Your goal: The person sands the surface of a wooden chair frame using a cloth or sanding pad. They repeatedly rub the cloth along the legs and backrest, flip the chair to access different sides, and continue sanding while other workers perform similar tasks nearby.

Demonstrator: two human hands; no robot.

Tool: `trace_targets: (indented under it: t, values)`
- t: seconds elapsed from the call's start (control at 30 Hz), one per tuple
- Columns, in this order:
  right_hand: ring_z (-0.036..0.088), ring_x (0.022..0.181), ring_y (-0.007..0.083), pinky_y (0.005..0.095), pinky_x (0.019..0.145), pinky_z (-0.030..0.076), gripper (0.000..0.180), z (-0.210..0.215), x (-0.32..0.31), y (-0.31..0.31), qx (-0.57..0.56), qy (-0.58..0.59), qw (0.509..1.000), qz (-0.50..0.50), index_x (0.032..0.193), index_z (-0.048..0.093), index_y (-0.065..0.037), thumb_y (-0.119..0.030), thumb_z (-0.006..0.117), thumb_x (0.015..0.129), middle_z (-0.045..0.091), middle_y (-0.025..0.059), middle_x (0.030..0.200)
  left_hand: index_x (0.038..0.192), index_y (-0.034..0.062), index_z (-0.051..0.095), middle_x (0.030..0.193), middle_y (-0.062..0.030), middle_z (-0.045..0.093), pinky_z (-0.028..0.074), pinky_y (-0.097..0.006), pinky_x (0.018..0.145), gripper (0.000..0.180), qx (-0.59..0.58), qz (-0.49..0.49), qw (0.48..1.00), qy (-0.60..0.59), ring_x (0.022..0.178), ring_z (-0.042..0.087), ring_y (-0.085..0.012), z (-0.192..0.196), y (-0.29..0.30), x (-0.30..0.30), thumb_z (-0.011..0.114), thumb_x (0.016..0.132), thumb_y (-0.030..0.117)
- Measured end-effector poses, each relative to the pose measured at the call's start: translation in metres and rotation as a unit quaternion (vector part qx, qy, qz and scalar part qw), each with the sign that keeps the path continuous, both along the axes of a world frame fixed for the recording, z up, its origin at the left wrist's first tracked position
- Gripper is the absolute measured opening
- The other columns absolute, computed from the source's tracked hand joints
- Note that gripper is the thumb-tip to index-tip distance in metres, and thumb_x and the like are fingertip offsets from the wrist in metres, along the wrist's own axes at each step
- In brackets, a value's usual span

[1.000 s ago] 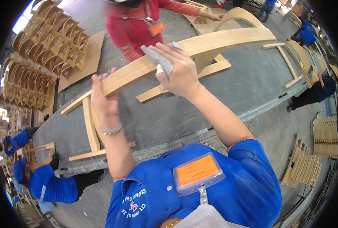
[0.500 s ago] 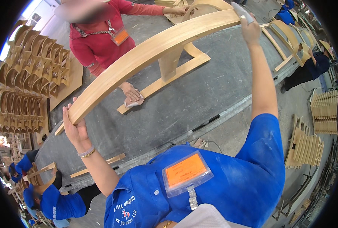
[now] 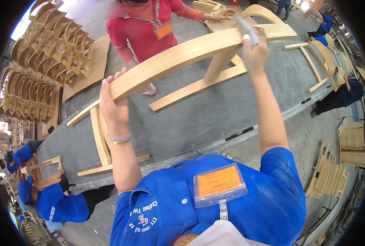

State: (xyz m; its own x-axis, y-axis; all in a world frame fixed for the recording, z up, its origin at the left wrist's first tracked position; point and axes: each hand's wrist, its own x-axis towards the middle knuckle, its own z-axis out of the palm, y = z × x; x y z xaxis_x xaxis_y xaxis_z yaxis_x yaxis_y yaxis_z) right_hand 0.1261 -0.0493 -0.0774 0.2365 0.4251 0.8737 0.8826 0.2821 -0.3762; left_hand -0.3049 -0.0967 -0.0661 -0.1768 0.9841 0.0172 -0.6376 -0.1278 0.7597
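A long, curved pale wooden piece (image 3: 178, 54) arches across the table in front of me. Beneath it, a short wooden upright (image 3: 218, 67) runs down toward a straight bar (image 3: 199, 87). My left hand (image 3: 115, 107) is closed around the curve's left part, its fingers reaching over the upper edge. In my right hand (image 3: 255, 52) is a folded grey sheet (image 3: 248, 30) that looks like sandpaper, resting against the curve's right part. One of those fingers has a white band on it.
The grey tabletop (image 3: 190, 127) bears another wooden frame (image 3: 100, 137) at left. Across it stands a co-worker in red (image 3: 145, 35). Stacked curved wooden parts (image 3: 53, 45) rise at far left. More frames (image 3: 313, 61) and a person in dark clothes (image 3: 346, 90) are at right.
My right hand with the grey sheet has slid left along the curve, away from its right end. My left hand appears farther right, and the co-worker's hand has come off the straight bar.
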Motion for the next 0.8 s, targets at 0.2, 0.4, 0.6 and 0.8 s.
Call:
trace_targets:
  t: [0.2,0.4,0.6,0.8]
  values:
    - [0.060,0.133,0.0359,0.0496,0.119,0.039,0.055,-0.005,-0.191,-0.049,-0.006,-0.055,0.993,0.107,0.134,0.068,-0.001,-0.013,0.067,0.081,0.069,0.0152,0.136,0.145,-0.0045,0.044,0.151,-0.0298,0.052,0.039,-0.052,0.122,0.064,0.005,-0.065,0.998,-0.012,0.145,0.048,-0.0401,0.005,-0.018,0.000,0.032,0.115,0.051]
    - [0.059,0.136,0.0346,0.0506,0.121,0.038,0.060,0.005,-0.319,-0.075,-0.050,-0.017,0.983,0.177,0.140,0.065,-0.002,-0.016,0.067,0.081,0.067,0.0178,0.140,0.159,-0.0032,0.034,0.162,-0.0220,0.044,0.029,-0.050,0.127,0.091,-0.036,-0.173,0.981,-0.081,0.150,0.040,-0.0354,0.008,-0.019,-0.023,0.018,0.108,0.071]
    - [0.057,0.139,0.0359,0.0516,0.122,0.037,0.062,0.005,-0.354,-0.083,-0.038,0.005,0.964,0.264,0.140,0.065,-0.002,-0.017,0.066,0.080,0.066,0.0206,0.140,0.159,-0.0042,0.035,0.162,-0.0188,0.045,0.033,-0.045,0.125,0.092,-0.010,-0.187,0.975,-0.121,0.148,0.045,-0.0336,-0.005,-0.013,-0.026,0.022,0.108,0.071]
    - [0.067,0.124,0.0285,0.0498,0.117,0.045,0.063,0.008,-0.254,-0.067,-0.011,-0.082,0.970,0.230,0.140,0.067,-0.008,-0.015,0.066,0.078,0.072,0.0124,0.130,0.127,0.0021,0.058,0.142,-0.0190,0.062,0.051,-0.042,0.109,0.034,0.008,-0.131,0.991,-0.005,0.127,0.062,-0.0262,-0.009,-0.009,-0.010,0.058,0.109,0.031]
